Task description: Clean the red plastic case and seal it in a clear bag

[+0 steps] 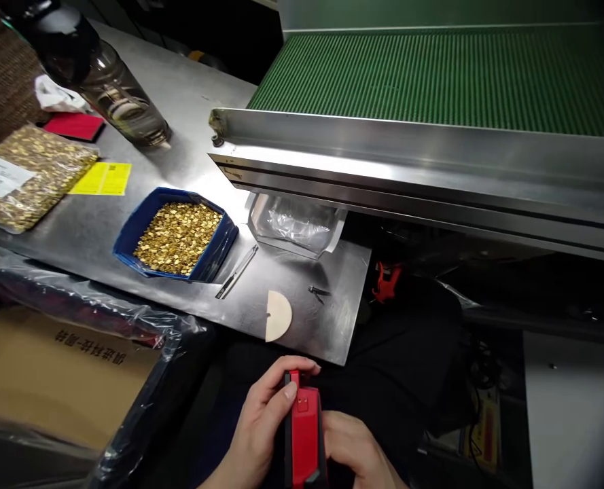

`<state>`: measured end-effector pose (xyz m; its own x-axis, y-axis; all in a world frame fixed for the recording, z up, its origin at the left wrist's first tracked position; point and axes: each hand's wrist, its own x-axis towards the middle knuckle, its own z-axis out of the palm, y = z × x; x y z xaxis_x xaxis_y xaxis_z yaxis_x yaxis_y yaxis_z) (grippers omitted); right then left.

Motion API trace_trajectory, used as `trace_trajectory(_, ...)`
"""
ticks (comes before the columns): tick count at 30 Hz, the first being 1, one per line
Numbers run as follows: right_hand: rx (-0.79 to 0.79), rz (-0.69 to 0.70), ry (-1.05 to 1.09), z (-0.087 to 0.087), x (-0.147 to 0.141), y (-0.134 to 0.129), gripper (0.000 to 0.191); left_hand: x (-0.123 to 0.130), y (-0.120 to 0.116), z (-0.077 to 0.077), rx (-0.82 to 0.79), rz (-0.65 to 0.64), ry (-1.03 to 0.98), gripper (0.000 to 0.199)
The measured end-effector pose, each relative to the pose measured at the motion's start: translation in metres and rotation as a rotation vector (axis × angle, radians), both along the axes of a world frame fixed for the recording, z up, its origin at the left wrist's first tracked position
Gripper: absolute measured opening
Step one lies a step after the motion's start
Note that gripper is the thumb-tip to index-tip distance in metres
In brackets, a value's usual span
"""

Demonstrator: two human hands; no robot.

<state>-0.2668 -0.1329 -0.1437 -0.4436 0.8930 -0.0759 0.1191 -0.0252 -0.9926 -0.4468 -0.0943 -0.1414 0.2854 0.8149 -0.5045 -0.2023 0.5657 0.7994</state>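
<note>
A red and black device (306, 431) is held upright between my two hands at the bottom centre, below the table's front corner. My left hand (265, 415) wraps its upper left side, the thumb lying on top near a small red panel. My right hand (355, 445) closes around its right side, with the fingertips hidden behind the device. Beyond them on the metal table (302, 339) lie a cream half-round disc (280, 316), a silver and black cutter knife (237, 273) and a small dark clip-like tool (318, 293).
A blue bin (128, 241) of small gold pieces stands left of centre. Farther left are a bag of gold pieces (31, 173), a yellow label (102, 178) and a bottle (123, 102). A green conveyor (434, 81) spans the upper right. A lined carton (67, 380) sits lower left.
</note>
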Motion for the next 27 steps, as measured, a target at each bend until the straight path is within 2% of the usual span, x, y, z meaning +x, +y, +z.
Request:
trace_trajectory(8, 0.023, 0.023, -0.101, 0.01, 0.02, -0.034, 0.053, 0.02, -0.028, 0.007, 0.083, 0.007, 0.047, 0.027)
trace_trajectory(13, 0.058, 0.008, -0.088, 0.016, 0.026, -0.049, 0.055, 0.03, -0.044, 0.015, 0.129, 0.008, 0.077, 0.027)
trace_trajectory(21, 0.126, -0.014, -0.09, -0.001, 0.034, -0.074, 0.053, 0.032, -0.061, 0.016, 0.134, -0.016, 0.09, 0.034)
trace_trajectory(27, 0.339, -0.032, -0.035, -0.015, 0.029, -0.072, 0.057, 0.031, -0.061, 0.019, 0.192, -0.081, 0.028, 0.058)
